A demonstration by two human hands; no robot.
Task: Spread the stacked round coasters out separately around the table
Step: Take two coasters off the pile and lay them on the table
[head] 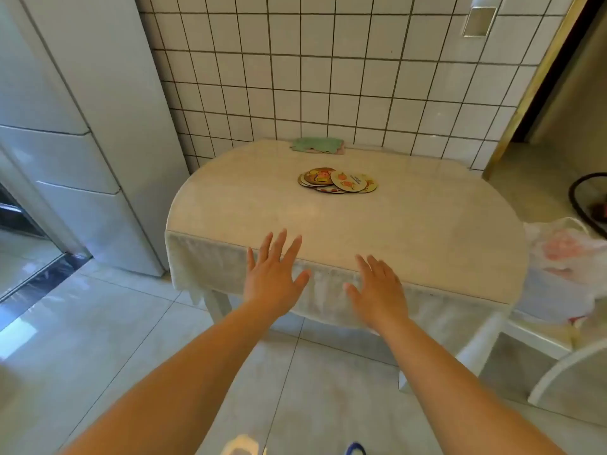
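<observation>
A loose pile of round coasters with cartoon prints lies overlapping on the far middle of the pale table. A brown-rimmed one sits on the left of the pile, a cream one on the right. My left hand hovers at the table's near edge, fingers spread, palm down, holding nothing. Beside it, my right hand is held the same way, also empty. Both hands are well short of the coasters.
A green folded cloth lies at the table's back edge against the tiled wall. A white fridge stands to the left. A plastic bag and a white chair are at the right.
</observation>
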